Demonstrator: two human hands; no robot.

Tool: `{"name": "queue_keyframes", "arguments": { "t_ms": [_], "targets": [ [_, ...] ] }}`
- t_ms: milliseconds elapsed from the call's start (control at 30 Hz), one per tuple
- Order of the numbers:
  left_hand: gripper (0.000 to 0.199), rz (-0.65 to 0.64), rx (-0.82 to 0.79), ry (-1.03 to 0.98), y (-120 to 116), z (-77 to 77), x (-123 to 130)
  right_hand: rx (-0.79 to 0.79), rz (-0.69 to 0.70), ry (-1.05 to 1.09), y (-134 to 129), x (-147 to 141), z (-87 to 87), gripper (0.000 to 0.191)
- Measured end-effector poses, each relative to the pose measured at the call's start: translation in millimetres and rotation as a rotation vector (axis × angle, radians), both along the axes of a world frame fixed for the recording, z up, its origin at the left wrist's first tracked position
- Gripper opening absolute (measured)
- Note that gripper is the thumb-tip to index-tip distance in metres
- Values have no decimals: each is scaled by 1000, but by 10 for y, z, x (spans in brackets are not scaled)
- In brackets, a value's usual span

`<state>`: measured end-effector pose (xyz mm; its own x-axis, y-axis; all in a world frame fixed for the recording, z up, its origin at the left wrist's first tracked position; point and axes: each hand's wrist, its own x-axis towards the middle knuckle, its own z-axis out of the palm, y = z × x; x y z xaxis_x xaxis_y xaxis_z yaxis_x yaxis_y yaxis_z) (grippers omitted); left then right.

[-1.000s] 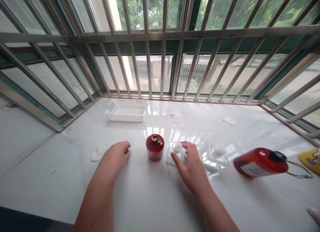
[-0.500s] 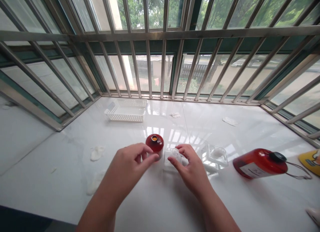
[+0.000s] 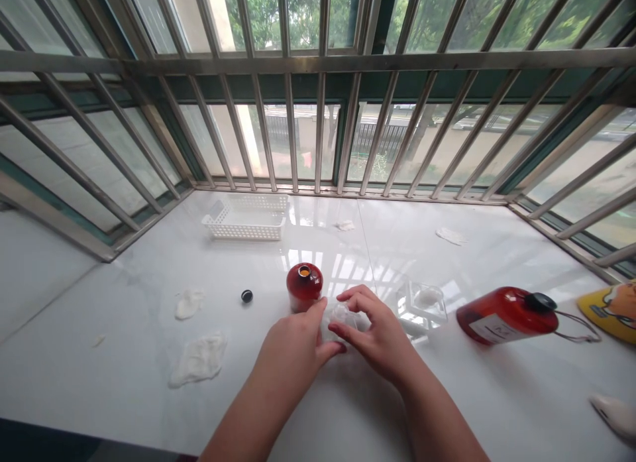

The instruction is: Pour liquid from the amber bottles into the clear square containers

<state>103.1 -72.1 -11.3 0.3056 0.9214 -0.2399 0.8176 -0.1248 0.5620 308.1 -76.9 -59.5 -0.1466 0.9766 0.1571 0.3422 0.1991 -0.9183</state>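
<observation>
An uncapped red bottle (image 3: 304,286) stands upright at the centre, its round mouth showing. Just in front of it, my left hand (image 3: 303,343) reaches to the near left side of a clear plastic container (image 3: 342,313), thumb and fingers around its edge. On the container's right side, my right hand (image 3: 375,326) has thumb and fingers curled round the clear, rounded upper part. What lies inside the container is too blurred to tell. A small black cap (image 3: 247,295) rests on the white surface left of the bottle.
A white perforated basket (image 3: 246,231) sits near the barred window. To the right are a clear box (image 3: 422,304), a second red bottle (image 3: 507,316) lying tilted with a black cap, and a yellow item (image 3: 611,309). Crumpled white wipes (image 3: 199,360) lie at left and back.
My left hand has moved right, from beside the red bottle to the clear container, uncovering the black cap. My right hand stays at the container. The view has shifted slightly.
</observation>
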Motion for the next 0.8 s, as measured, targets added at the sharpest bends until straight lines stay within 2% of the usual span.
{"name": "queue_keyframes", "arguments": {
  "t_ms": [167,267,367,467,567,633,700,800],
  "targets": [
    [76,-6,-85,-159,83,-30,-47,-2,1,-37,-10,2,38,28],
    [69,-38,-81,-205,98,-31,-82,-11,54,-39,-15,26,82,14],
    [67,-53,-89,-231,101,-37,-114,-10,123,-30,-28,45,97,9],
    [68,-57,-97,-231,106,-47,-130,-21,135,-6,-41,37,36,25],
    [71,-52,-99,-218,112,-54,-130,-47,36,42,-43,18,-48,43],
    [72,-47,-101,-211,111,-54,-125,-47,14,35,-41,14,-69,46],
    [69,-51,-94,-206,108,-49,-118,-41,58,-6,-39,14,-58,43],
    [64,-56,-89,-195,104,-34,-106,-54,106,-17,-42,8,-35,54]
  ]
}}
